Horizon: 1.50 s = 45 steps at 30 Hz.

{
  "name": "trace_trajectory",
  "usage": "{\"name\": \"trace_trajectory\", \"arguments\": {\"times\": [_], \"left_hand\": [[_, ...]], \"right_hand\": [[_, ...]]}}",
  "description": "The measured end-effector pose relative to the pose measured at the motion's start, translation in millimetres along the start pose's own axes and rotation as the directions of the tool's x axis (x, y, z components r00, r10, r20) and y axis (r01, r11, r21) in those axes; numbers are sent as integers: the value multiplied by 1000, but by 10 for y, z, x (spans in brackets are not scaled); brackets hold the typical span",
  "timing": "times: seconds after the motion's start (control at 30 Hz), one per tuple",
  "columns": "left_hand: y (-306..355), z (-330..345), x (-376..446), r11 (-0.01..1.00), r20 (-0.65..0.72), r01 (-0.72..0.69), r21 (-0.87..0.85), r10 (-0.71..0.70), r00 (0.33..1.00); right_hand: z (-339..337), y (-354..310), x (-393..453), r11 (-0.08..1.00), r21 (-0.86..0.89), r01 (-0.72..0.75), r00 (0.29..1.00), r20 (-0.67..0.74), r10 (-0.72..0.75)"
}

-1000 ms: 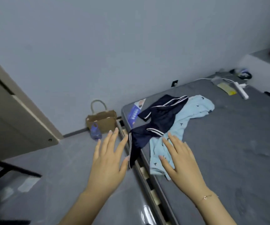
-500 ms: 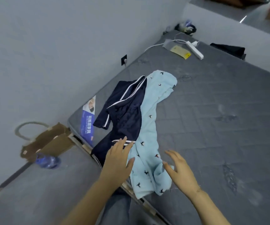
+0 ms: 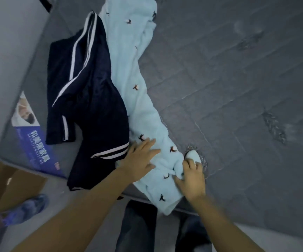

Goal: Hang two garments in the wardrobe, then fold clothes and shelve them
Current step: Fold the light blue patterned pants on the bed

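Observation:
A light blue garment with small dark bird prints lies stretched along the grey mattress. A navy garment with white stripes lies crumpled beside it on the left, partly overlapping it. My left hand rests flat with spread fingers on the near part of the light blue garment. My right hand grips a bunched fold of the same garment at its right edge, fingers curled into the cloth. The garment's near end hangs over the mattress edge.
A blue and white label is on the mattress corner. A brown paper bag and a blue plastic bottle lie on the floor at the left. My dark trouser legs stand against the bed edge. The wall is at the left.
I have leaned in over the bed. Both hands came down onto the light blue garment: the left hand now lies flat on it and the right hand has gripped its edge.

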<state>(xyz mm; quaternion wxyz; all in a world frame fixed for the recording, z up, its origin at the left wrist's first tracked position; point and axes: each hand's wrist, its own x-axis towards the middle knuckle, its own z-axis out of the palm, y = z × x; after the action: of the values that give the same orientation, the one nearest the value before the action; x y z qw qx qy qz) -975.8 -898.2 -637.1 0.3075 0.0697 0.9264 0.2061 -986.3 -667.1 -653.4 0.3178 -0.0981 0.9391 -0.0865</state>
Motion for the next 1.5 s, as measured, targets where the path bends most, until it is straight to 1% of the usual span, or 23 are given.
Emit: {"name": "trace_trajectory", "arguments": {"times": [0.1, 0.2, 0.27, 0.3, 0.4, 0.47, 0.5, 0.53, 0.57, 0.63, 0.67, 0.7, 0.77, 0.8, 0.83, 0.9, 0.93, 0.97, 1.1, 1.2, 1.27, 1.37, 1.5], "left_hand": [[-38, 278, 95, 1000, -9, 28, 10, -28, 1000], [38, 381, 110, 997, -134, -1, -82, -10, 991], [145, 359, 122, 982, -229, -53, -181, 10, 973], [218, 328, 133, 979, -261, -72, -193, 20, 965], [474, 216, 221, 984, -306, -90, -151, 40, 951], [678, 131, 341, 977, -334, -39, -208, -33, 942], [813, 82, 418, 952, -336, 3, -307, -111, 935], [958, 30, 507, 883, -314, 47, -467, -216, 925], [1109, -40, 609, 748, -262, 82, -658, -329, 907], [1399, -200, 837, 302, -67, 107, -947, -513, 856], [1540, -263, 959, 104, 33, 106, -989, -543, 839], [1680, -315, 1085, -4, 86, 99, -995, -545, 834], [1985, -364, 1368, -63, 86, 61, -996, -560, 824], [2159, -362, 1518, -51, 51, 26, -998, -599, 799], [2335, -359, 1672, 21, -16, -2, -1000, -663, 749], [2653, -334, 1954, 250, -181, 21, -968, -751, 635], [2797, -314, 2071, 330, -236, 37, -943, -746, 623], [2919, -288, 2161, 384, -265, 53, -922, -725, 635], [3190, -39, 2187, 563, -247, 205, -800, -621, 743], [3223, 126, 1865, 654, -146, 188, -733, -421, 895], [3185, 205, 1611, 679, 7, 175, -713, -244, 970], [3141, 290, 1254, 667, 224, 224, -710, -88, 971], [2891, 96, 1125, 601, 312, 286, -746, -64, 948]], "right_hand": [[122, 45, 43, 979, 191, 68, 991, -126, -44], [30, 169, 20, 836, 544, 74, 980, -195, 40], [-97, 255, -40, 629, 778, 2, 972, -149, 182], [-164, 317, -73, 473, 881, -32, 961, -102, 256], [-436, 599, -145, 42, 996, -75, 909, 51, 414], [-665, 872, -176, -89, 995, -54, 897, 87, 433], [-780, 1026, -195, -121, 992, -37, 893, 87, 441], [-879, 1187, -217, -136, 991, -20, 886, 81, 456], [-967, 1349, -246, -141, 990, -8, 877, 74, 475], [-1074, 1671, -313, -132, 991, -9, 859, 75, 506], [-1100, 1827, -355, -120, 993, -22, 852, 82, 518], [-1103, 1976, -407, -107, 993, -43, 845, 93, 527], [-1035, 2248, -523, -72, 992, -99, 845, 122, 520], [-975, 2359, -586, -50, 991, -128, 852, 135, 505], [-905, 2441, -638, -17, 988, -155, 866, 145, 479], [-747, 2557, -725, 92, 974, -209, 905, 157, 394], [-688, 2608, -754, 151, 959, -241, 921, 177, 346], [-656, 2657, -771, 189, 943, -274, 932, 211, 296], [-710, 2942, -763, 177, 924, -339, 934, 308, 183], [-871, 3126, -656, 272, 920, -283, 954, 240, 182], [-1017, 3152, -512, 286, 909, -302, 948, 257, 185], [-1172, 3031, -227, 303, 903, -304, 951, 270, 150], [-1203, 2651, 207, 285, 902, -324, 946, 308, 100]]}}
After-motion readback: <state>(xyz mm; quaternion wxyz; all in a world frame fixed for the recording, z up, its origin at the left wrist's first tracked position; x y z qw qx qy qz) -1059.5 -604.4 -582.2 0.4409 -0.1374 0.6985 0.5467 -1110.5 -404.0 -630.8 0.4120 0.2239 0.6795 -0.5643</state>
